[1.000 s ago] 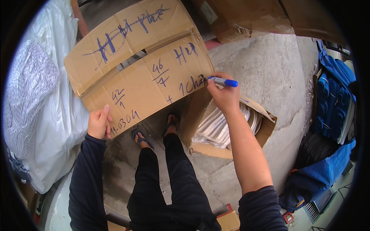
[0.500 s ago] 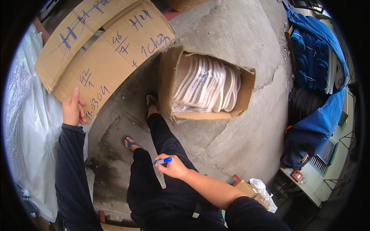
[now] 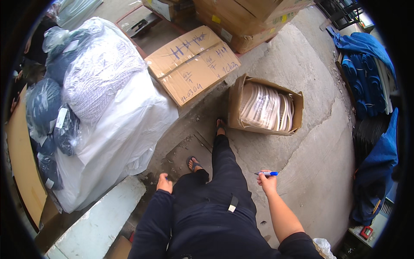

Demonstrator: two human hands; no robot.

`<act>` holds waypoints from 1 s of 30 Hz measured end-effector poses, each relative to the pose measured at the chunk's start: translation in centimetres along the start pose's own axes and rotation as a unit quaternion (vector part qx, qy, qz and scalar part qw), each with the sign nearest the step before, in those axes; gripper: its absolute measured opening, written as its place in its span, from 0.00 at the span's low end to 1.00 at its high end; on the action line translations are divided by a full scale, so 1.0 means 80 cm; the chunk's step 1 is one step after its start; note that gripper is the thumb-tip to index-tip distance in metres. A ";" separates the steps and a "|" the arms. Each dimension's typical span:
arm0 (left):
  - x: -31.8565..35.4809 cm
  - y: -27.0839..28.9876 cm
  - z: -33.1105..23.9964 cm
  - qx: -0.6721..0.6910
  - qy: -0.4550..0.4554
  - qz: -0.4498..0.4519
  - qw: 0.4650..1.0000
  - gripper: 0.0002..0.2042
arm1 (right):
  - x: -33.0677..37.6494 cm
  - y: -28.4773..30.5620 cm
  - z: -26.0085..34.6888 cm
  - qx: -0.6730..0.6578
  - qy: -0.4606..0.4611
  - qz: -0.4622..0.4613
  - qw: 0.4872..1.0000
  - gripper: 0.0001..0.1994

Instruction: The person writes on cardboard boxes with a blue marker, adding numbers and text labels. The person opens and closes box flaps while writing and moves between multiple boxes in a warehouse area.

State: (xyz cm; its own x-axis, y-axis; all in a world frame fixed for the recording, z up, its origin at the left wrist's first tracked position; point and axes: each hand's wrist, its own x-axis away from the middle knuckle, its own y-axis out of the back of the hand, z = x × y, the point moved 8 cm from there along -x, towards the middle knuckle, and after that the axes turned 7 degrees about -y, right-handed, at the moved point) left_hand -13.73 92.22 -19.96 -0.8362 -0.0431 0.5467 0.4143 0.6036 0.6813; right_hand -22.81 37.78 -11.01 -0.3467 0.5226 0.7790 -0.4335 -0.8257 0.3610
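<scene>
My right hand (image 3: 268, 183) grips a blue-ended marker pen (image 3: 268, 173) out to the right of my body, over the concrete. Its dark tip points left. My left hand (image 3: 164, 183) is by my left thigh with its fingers curled. A small bit of blue shows at those fingers, too small to name. Beyond my feet is a closed cardboard box (image 3: 196, 71) with blue handwriting on its top, out of reach of both hands. Right of it, an open cardboard box (image 3: 236, 103) holds several white curved pieces (image 3: 266, 108), some in clear plastic.
Plastic-wrapped bundles (image 3: 99, 73) and a white plastic sheet (image 3: 112, 142) fill the left. A pale slab (image 3: 99, 220) lies near my left arm. Large cartons (image 3: 246, 21) stand at the back. Blue rolls (image 3: 364, 86) under a blue tarp (image 3: 379, 164) line the right side.
My left hand has come off the handwritten box and drawn back to my thigh. My right hand has moved right with the marker pen. The view now takes in more of the left side.
</scene>
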 end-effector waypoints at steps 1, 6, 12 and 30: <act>0.031 0.013 0.054 -0.039 0.033 0.028 0.998 0.18 | 0.008 0.020 -0.007 0.020 0.008 -0.012 1.000 0.10; 0.123 0.097 0.221 0.157 0.211 0.005 0.965 0.13 | 0.033 0.081 -0.015 0.134 0.073 -0.076 0.985 0.10; 0.105 0.152 0.186 0.359 0.183 -0.134 0.905 0.09 | 0.033 0.059 0.052 0.149 0.157 -0.077 0.973 0.10; 0.087 0.080 0.186 0.212 0.061 -0.171 0.960 0.10 | 0.035 0.048 0.116 0.215 0.236 -0.093 0.943 0.10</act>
State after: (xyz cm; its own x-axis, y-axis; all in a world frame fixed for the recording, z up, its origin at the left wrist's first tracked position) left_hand -22.26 107.67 -19.01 -0.8380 -0.3747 0.3967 -0.0827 0.8058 0.5864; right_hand -17.75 34.12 -2.67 -0.6736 0.6199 0.4026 -0.1822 -0.6671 0.7223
